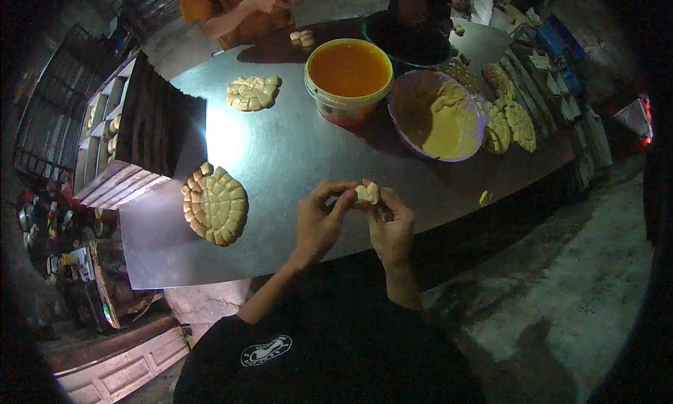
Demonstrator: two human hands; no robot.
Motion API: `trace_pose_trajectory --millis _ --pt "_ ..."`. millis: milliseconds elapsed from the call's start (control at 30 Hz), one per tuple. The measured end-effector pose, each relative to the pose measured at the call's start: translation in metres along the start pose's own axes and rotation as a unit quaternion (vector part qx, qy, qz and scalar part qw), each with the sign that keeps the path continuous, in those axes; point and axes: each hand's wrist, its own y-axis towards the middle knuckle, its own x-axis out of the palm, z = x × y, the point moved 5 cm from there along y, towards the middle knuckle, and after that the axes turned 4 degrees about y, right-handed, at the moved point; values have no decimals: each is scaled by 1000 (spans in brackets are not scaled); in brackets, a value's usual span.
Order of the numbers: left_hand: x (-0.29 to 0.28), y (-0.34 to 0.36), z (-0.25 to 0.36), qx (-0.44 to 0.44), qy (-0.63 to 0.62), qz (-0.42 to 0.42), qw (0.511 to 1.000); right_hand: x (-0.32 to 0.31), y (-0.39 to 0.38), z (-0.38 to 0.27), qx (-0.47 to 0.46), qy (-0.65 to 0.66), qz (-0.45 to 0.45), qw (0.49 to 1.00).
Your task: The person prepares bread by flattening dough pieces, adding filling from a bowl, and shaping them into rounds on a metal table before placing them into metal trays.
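Over the near edge of the metal table, my left hand and my right hand pinch one small pale yellow lump of dough between their fingertips. Its surface looks folded or creased. Ahead of the hands stands a white bucket with orange contents. To its right, a purple basin holds a pale yellow paste, heaped on one side. A round cluster of dough pieces lies to the left of my hands, and another cluster sits farther back.
Wooden stacked trays stand on the table's left side. More dough clusters lie at the right, near slatted boards. Across the table is a person in an orange top, beside a few small dough pieces.
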Motion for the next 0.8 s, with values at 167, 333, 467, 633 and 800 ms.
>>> trace_pose_trajectory --millis 167,333,467,633,800 --pt "-7 6 23 180 7 66 981 4 15 -15 -13 113 91 989" --pt "-30 29 54 555 84 129 817 43 47 -23 67 321 26 945" --pt "-49 61 26 547 -336 44 766 95 68 -44 22 334 -159 929" --pt "-68 77 -30 238 -373 100 891 135 87 -25 160 324 -128 923" --pt "-83 90 -71 115 -285 167 937 117 161 -19 57 -39 -175 982"
